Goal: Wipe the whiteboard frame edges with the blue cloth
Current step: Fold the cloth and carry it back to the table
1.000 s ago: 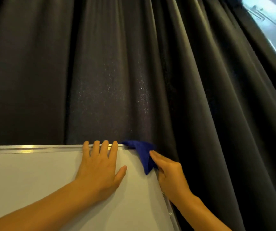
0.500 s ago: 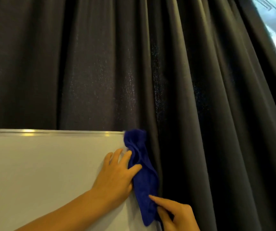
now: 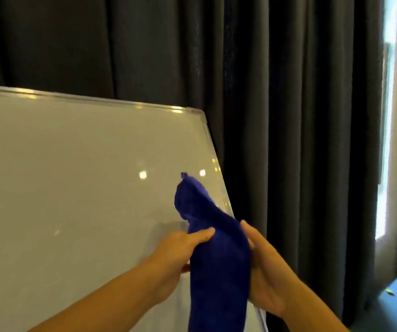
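Blue cloth (image 3: 216,255) was held between two hands at the whiteboard's right frame edge (image 3: 216,164).

The cloth hung as a long folded strip in front of the lower right part of the whiteboard (image 3: 73,176), its upper tip rising against the white surface just beside the metal frame. The left hand (image 3: 176,257) was closed on the cloth's left side, thumb pressed across the fabric and the other fingers hidden behind it. The right hand (image 3: 266,271) cupped the cloth's right side, its thumb lying along the fabric; how tightly its fingers were closed could not be told. Both forearms reached up from the bottom of the view. Dark grey curtain (image 3: 288,116) hung behind the board, with a bright strip of window (image 3: 384,140) at the far right.
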A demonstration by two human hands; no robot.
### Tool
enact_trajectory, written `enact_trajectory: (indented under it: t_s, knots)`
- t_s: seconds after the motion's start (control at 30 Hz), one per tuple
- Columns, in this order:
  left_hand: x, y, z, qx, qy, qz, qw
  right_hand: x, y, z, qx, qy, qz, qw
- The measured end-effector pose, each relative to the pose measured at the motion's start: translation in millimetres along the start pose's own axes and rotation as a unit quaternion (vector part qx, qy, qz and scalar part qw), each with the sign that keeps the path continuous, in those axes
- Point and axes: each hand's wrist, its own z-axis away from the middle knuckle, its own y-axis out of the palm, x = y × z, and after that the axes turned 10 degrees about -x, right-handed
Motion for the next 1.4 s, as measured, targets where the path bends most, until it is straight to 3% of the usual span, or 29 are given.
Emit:
enact_trajectory:
  t_s: [0.13, 0.2, 0.23, 0.3, 0.37, 0.43, 0.47, 0.5, 0.53, 0.6, 0.63, 0.67, 0.7, 0.77, 0.9, 1.03, 1.13, 1.4]
  knots:
    - [55, -21, 63, 0.054, -0.190, 0.036, 0.980, -69, -9, 52, -0.059, 0.045, 0.005, 0.997]
    - [66, -32, 85, 0.098, -0.174, 0.000, 0.980, -75, -5, 78, -0.034, 0.036, 0.073, 0.996]
    - [70, -34, 95, 0.092, -0.117, -0.048, 0.988, -76, -5, 90, -0.037, 0.017, 0.128, 0.991]
    - [74, -35, 108, 0.001, 0.047, -0.169, 0.984, -74, -1, 106, -0.080, -0.054, 0.291, 0.952]
    - [80, -28, 122, -0.059, 0.205, -0.240, 0.947, -73, 2, 119, -0.122, -0.136, 0.461, 0.868]
    - [87, -14, 135, -0.052, 0.348, -0.310, 0.883, -70, -4, 132, -0.127, -0.207, 0.562, 0.791]
    - [90, -7, 138, -0.062, 0.405, -0.340, 0.846, -67, -12, 140, -0.122, -0.228, 0.565, 0.783]
    - [93, 2, 138, -0.080, 0.435, -0.340, 0.830, -61, -22, 148, -0.115, -0.234, 0.527, 0.809]
    - [94, 12, 137, -0.094, 0.425, -0.310, 0.845, -55, -30, 155, -0.105, -0.220, 0.446, 0.861]
    - [91, 43, 137, -0.073, 0.276, -0.157, 0.945, -47, -48, 166, -0.089, -0.141, 0.212, 0.963]
    - [93, 63, 136, -0.040, 0.166, -0.070, 0.983, -46, -58, 170, -0.103, -0.073, 0.117, 0.985]
    - [101, 92, 136, -0.027, 0.053, -0.005, 0.998, -46, -75, 179, -0.112, 0.004, 0.061, 0.992]
    - [111, 116, 136, -0.030, -0.045, 0.042, 0.998, -49, -92, 188, -0.110, 0.064, 0.035, 0.991]
    - [138, 163, 136, -0.035, -0.157, 0.120, 0.980, -54, -131, 209, -0.107, 0.097, 0.019, 0.989]
    - [185, 250, 139, -0.026, -0.256, 0.213, 0.943, -51, -219, 253, -0.149, 0.084, -0.018, 0.985]
    - [218, 329, 144, 0.035, -0.355, 0.154, 0.921, -42, -293, 278, -0.201, 0.101, -0.062, 0.972]
    - [243, 377, 140, 0.059, -0.379, 0.117, 0.916, -36, -347, 284, -0.240, 0.112, -0.067, 0.962]
    - [363, 517, 92, -0.090, -0.418, 0.165, 0.889, -77, -512, 279, -0.326, 0.278, 0.030, 0.903]
